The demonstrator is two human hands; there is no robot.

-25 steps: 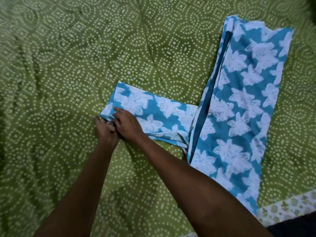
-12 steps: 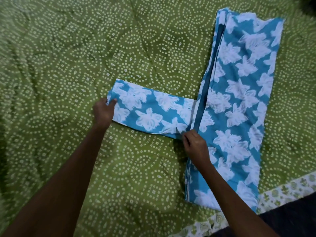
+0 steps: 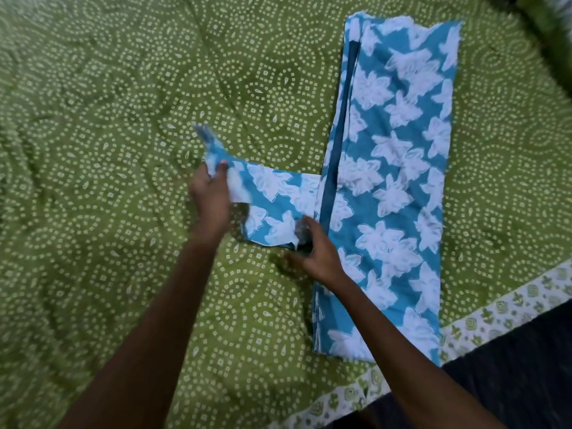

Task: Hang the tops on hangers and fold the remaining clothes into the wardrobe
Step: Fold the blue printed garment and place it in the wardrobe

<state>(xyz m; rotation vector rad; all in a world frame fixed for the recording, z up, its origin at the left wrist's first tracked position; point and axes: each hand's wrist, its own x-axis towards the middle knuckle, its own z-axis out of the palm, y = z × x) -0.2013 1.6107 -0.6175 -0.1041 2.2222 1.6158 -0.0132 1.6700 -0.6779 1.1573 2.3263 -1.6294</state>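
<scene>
The blue floral garment (image 3: 399, 181) lies on the green dotted bedspread (image 3: 108, 150), to the right of the middle. Its long body is folded into a narrow strip that runs from near to far, and one sleeve (image 3: 272, 199) sticks out to the left. Your left hand (image 3: 210, 196) pinches the far-left end of this sleeve and lifts it off the bedspread, so the end stands up a little. Your right hand (image 3: 318, 252) is at the near edge of the sleeve, just beside the body; its fingers curl at the cloth, but you cannot tell surely if they hold it, because the picture is blurred there.

The cloth looks thin, light and very soft, probably cotton, with white flowers on blue. It will bend and sag where you do not support it, and it is not fragile. Take hold at the hem corners of the sleeve, and keep the shoulder seam pressed down so the body does not slide. The bedspread is quilted and slightly wrinkled, with a pale leaf-printed border (image 3: 495, 311) at the near right.
</scene>
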